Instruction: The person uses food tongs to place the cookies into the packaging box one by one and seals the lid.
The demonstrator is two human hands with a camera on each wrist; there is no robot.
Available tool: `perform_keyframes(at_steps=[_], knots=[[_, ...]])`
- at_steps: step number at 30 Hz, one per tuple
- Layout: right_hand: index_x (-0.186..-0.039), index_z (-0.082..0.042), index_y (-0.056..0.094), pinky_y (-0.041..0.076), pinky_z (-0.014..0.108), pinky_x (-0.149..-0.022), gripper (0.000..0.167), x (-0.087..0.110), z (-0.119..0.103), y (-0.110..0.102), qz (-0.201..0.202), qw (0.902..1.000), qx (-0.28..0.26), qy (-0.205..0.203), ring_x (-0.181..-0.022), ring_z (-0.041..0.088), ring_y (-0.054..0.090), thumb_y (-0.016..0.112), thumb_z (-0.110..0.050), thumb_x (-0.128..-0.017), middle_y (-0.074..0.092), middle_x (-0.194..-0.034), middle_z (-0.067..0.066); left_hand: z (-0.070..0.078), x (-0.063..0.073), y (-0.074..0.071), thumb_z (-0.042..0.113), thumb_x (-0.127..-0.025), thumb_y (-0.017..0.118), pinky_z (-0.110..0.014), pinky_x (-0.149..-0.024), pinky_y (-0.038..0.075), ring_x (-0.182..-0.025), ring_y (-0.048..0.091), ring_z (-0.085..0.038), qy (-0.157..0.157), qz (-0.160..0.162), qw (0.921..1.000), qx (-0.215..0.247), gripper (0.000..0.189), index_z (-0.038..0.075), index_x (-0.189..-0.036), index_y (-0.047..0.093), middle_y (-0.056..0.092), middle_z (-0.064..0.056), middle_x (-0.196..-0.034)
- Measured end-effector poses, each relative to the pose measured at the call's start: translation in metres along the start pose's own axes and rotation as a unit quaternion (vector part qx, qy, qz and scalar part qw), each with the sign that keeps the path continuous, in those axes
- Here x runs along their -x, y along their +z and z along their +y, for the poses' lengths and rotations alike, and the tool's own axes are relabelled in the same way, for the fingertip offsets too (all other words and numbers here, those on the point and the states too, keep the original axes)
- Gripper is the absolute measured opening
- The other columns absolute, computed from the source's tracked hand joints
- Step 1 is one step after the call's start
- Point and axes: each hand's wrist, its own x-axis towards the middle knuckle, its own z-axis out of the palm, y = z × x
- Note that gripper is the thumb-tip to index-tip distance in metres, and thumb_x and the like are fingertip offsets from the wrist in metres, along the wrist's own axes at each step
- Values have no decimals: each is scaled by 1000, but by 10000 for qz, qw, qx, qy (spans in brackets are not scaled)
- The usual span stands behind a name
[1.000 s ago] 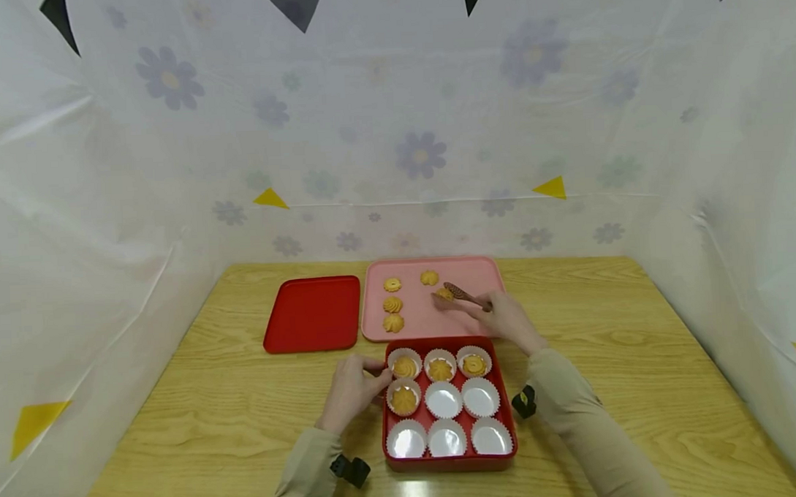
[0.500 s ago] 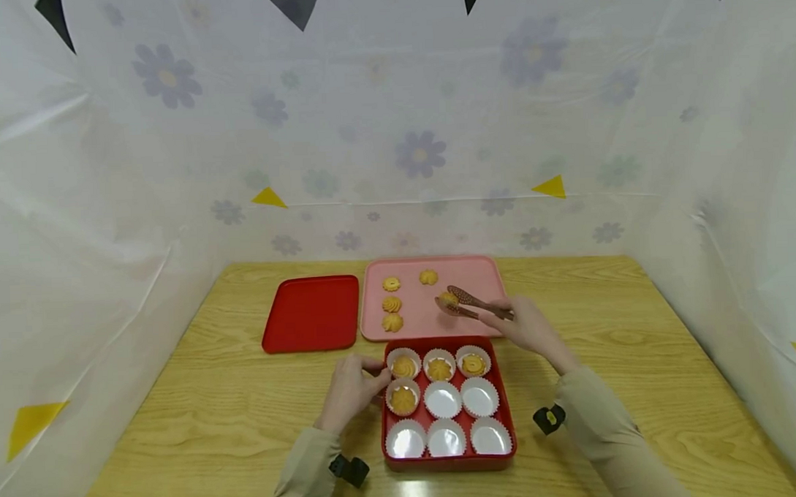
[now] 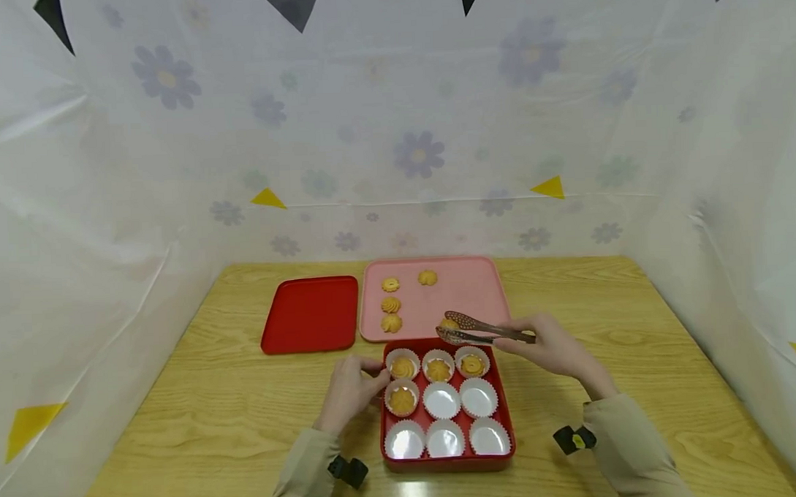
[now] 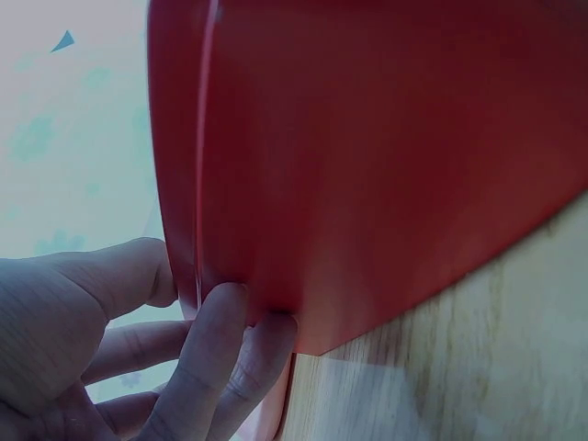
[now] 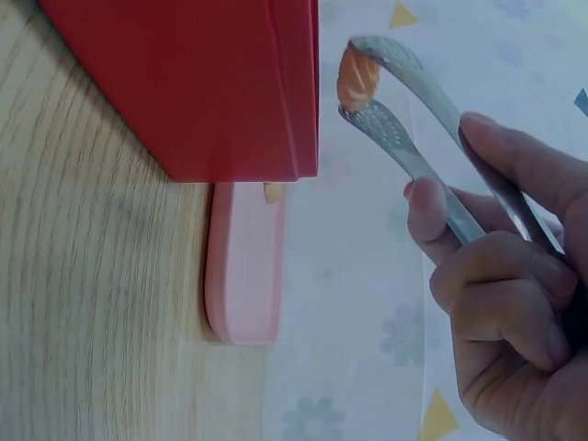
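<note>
Our right hand (image 3: pixel 553 345) has its fingers grasping the perforated tongs (image 5: pixel 397 140), whose tips pinch a piped cookie (image 5: pixel 356 78) raised near the far edge of the red box (image 3: pixel 449 464). The fingers of our left hand (image 3: pixel 350 393) grasp that box's side, which should steady it. Carrying well calls for light, even pressure, as the cookie looks crumbly, and for height enough to clear the rim and fluted paper cups (image 3: pixel 442 400).

Shiny metal tongs (image 5: pixel 429 92), smooth red box (image 3: pixel 448 464) (plastic, seemingly)

Held cookie (image 3: pixel 449 323) apparently partly behind tongs (image 3: pixel 490 326)
</note>
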Motion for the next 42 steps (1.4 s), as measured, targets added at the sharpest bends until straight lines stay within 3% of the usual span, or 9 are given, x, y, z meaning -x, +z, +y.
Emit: perform_keyframes(at_steps=[7, 14, 25, 35, 42], knots=[[-119, -9, 74, 43, 22, -58, 28, 13, -4, 1, -491, 9982, -191, -299, -66, 0, 47, 64, -26, -99, 76, -105, 6, 0, 1, -1, 13, -86, 73, -25, -58, 49, -66, 63, -10, -41, 4, 10000, -63, 19, 0, -99, 79, 78, -14, -98], [-121, -7, 73, 46, 21, -62, 31, 24, -6, 4, -849, 9956, -99, -380, -71, -3, 51, 62, -28, -100, 74, -117, 16, 0, 0, -1, 12, -86, 73, -25, -56, 48, -61, 62, -8, -42, -18, 10000, -2, 20, -1, -100, 79, 78, -15, -96], [-113, -8, 75, 41, 19, -56, 29, 27, -8, 11, -1140, 9909, -78, -714, -60, -3, 40, 66, -31, -97, 75, -96, -2, 0, 1, 0, 12, -86, 73, -24, -57, 48, -64, 63, -9, 9, 11, 10000, -68, 21, -1, -101, 79, 78, -15, -97], [-118, -7, 74, 42, 19, -57, 34, 27, -14, 14, -1329, 9888, -20, -675, -62, 0, 44, 65, -32, -97, 74, -97, -5, 0, 0, 1, 13, -85, 74, -25, -59, 48, -68, 63, -11, 22, 52, 9999, -126, 21, -1, -100, 79, 78, -14, -98], [-117, -6, 74, 39, 18, -55, 34, 25, -19, 19, -1360, 9880, 53, -733, -61, 0, 41, 66, -32, -97, 62, -79, -11, 0, 0, 0, 13, -86, 73, -23, -58, 48, -67, 63, -9, -18, 40, 9999, -131, 21, -1, -101, 79, 78, -15, -99]])
